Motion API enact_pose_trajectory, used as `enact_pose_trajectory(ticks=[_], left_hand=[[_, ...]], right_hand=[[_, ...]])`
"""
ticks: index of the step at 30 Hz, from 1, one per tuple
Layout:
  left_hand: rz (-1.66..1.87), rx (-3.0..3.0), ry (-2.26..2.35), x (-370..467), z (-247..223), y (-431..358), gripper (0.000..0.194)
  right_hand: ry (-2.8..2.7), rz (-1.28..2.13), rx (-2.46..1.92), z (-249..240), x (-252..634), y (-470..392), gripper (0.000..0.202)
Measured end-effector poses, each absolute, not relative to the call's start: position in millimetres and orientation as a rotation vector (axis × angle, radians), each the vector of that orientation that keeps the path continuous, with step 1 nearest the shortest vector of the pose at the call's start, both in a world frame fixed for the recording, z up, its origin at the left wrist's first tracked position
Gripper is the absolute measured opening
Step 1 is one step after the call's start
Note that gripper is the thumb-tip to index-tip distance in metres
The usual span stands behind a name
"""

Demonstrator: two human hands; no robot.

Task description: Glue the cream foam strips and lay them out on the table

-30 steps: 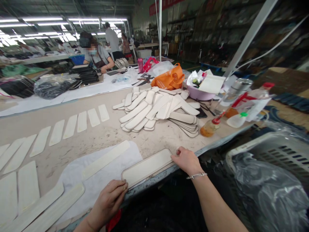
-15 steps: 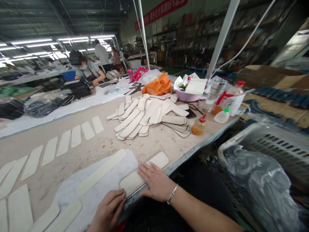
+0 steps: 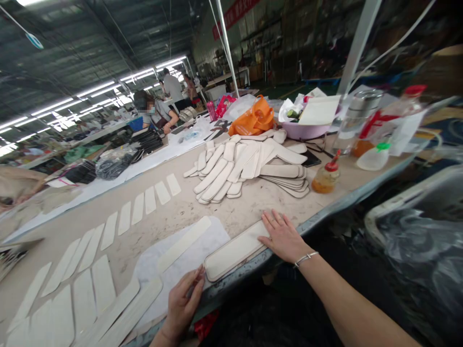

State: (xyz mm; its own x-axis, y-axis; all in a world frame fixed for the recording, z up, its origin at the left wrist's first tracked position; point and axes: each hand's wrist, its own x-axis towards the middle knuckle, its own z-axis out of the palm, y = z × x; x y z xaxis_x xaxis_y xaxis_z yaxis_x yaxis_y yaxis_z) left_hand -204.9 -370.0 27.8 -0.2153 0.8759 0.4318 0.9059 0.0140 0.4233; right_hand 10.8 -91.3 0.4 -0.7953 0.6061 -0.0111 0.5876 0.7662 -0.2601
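A long cream padded panel [image 3: 233,250] with rounded ends and a darker edge lies along the table's near edge. My right hand [image 3: 284,236] rests flat over its far right end, fingers stretched out, a metal bangle on the wrist. At the panel's left end my left hand [image 3: 186,294] has thumb and fingers pinched together against the edge. Just beyond is a white sheet [image 3: 173,260] bearing a pale strip [image 3: 184,243]. More pale strips [image 3: 112,231] lie in rows to the left. A heap of similar cream panels [image 3: 217,178] sits farther back.
Right of the heap stand a small glue-like bottle with a red nozzle [image 3: 325,178], a green-capped squeeze bottle [image 3: 376,156] and a clear flask [image 3: 356,120]. An orange bag [image 3: 253,118] and a lilac basin [image 3: 306,130] are behind. A plastic crate [image 3: 376,217] stands right. A co-worker [image 3: 155,113] sits across.
The view has swung left and tilted. My right hand has slid along the panel from its middle to its far right end. My left hand stays at the left end.
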Motion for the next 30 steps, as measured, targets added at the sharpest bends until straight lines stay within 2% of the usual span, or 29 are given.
enact_pose_trajectory(ticks=[3, 6, 11, 17, 22, 24, 27, 30], left_hand=[[-0.831, -1.965, -2.168, -191, 38, -348, 0.046], [-0.529, -2.188, -2.206, -164, 43, -304, 0.064], [-0.153, -2.472, -2.173, -141, 35, -253, 0.073], [0.092, -2.414, -2.079, -182, 22, -316, 0.078], [0.081, -2.301, -1.903, -220, -6, -358, 0.088], [-0.019, -2.305, -1.823, -233, -16, -355, 0.082], [-0.231, -2.339, -1.802, -243, -16, -341, 0.051], [-0.429, -2.192, -2.044, -239, -2, -326, 0.034]], right_hand=[[-2.862, 0.438, -0.975, -1, 11, -90, 0.074], [-2.856, 0.438, -0.983, 0, 12, -89, 0.075], [-2.860, 0.402, -0.941, 0, 13, -90, 0.075], [-2.854, 0.448, -0.953, 5, 12, -90, 0.077], [-2.820, 0.522, -0.980, 9, 11, -92, 0.080], [-2.814, 0.549, -0.990, 10, 10, -92, 0.081], [-2.809, 0.593, -1.003, 12, 9, -93, 0.081], [-2.774, 0.638, -1.015, 13, 10, -92, 0.083]])
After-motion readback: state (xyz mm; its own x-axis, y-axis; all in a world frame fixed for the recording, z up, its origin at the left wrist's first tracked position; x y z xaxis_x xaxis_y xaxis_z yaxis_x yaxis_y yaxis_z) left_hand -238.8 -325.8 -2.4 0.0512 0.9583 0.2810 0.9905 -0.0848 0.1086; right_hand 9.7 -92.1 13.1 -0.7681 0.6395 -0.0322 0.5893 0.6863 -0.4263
